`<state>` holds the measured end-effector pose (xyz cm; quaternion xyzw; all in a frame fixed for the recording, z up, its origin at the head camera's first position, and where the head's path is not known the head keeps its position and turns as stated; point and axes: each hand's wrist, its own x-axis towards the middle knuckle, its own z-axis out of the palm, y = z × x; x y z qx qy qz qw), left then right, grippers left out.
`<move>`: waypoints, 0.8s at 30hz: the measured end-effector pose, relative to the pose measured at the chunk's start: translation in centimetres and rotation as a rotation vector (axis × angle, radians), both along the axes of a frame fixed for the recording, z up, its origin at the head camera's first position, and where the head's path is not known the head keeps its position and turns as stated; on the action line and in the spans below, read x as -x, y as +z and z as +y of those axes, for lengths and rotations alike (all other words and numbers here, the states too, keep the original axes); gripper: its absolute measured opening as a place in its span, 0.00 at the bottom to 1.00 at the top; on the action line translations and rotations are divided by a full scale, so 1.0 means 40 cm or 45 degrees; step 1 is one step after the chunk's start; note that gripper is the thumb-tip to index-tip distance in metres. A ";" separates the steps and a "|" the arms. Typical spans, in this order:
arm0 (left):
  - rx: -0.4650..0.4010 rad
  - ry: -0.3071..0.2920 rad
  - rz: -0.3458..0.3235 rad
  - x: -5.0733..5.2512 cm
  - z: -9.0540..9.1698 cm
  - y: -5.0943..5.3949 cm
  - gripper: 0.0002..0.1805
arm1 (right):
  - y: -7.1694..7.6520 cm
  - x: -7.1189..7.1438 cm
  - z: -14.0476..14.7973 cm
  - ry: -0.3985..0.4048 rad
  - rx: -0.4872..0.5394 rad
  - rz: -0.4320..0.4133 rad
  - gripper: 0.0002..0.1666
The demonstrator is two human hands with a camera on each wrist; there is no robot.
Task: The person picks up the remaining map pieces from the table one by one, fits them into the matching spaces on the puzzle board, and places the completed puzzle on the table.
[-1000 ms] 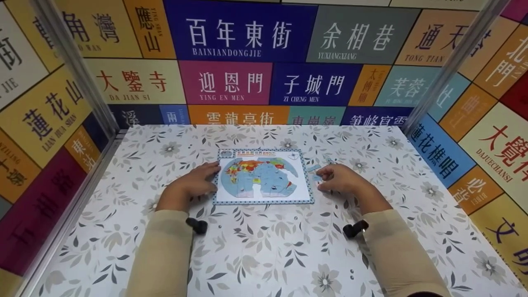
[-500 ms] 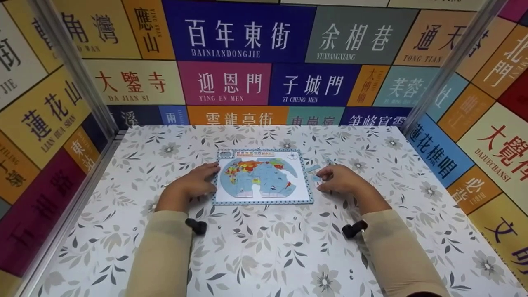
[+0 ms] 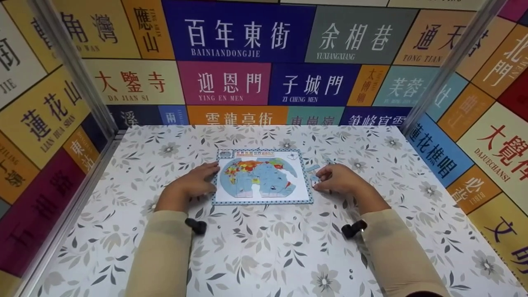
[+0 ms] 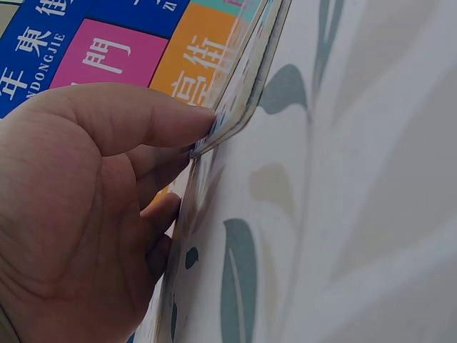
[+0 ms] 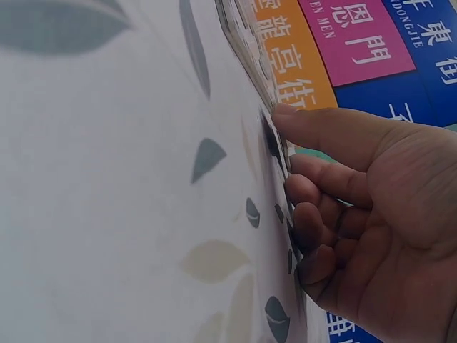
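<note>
A world-map jigsaw puzzle board (image 3: 303, 194) with a dotted blue border lies flat on the table. Its map shows white gaps at the lower middle and on the right. My left hand (image 3: 192, 181) rests at the board's left edge, fingers spread along it and the thumb touching near the front corner. Just right of the board, my right hand (image 3: 340, 180) pinches a small blue and white puzzle piece (image 3: 314, 180) between thumb and curled index finger, low over the table. In the right wrist view, the right hand's other fingers (image 5: 308, 225) are curled; the piece is hardly visible there.
Loose blue puzzle pieces lie beyond the right hand, one strip-shaped piece (image 3: 313, 168) close to the board and another piece (image 3: 327, 159) farther back. The table (image 3: 264, 255) has a leaf-and-flower cover. Panels with large lettering (image 3: 239, 31) stand around its back and sides.
My right thumb and the puzzle piece have shifted slightly left, toward the board's right edge. The left hand and the board look the same.
</note>
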<state>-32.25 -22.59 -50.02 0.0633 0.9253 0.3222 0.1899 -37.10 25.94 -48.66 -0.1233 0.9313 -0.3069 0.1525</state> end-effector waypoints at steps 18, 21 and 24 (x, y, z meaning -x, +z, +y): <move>-0.005 0.049 -0.047 -0.003 0.006 0.004 0.46 | 0.019 -0.002 -0.064 -0.004 0.025 -0.041 0.31; -0.009 0.046 -0.045 -0.002 0.006 0.004 0.46 | 0.023 -0.005 -0.078 0.004 0.021 -0.050 0.31; -0.020 0.055 -0.053 -0.001 0.005 0.004 0.46 | 0.027 -0.008 -0.093 0.036 0.023 -0.043 0.31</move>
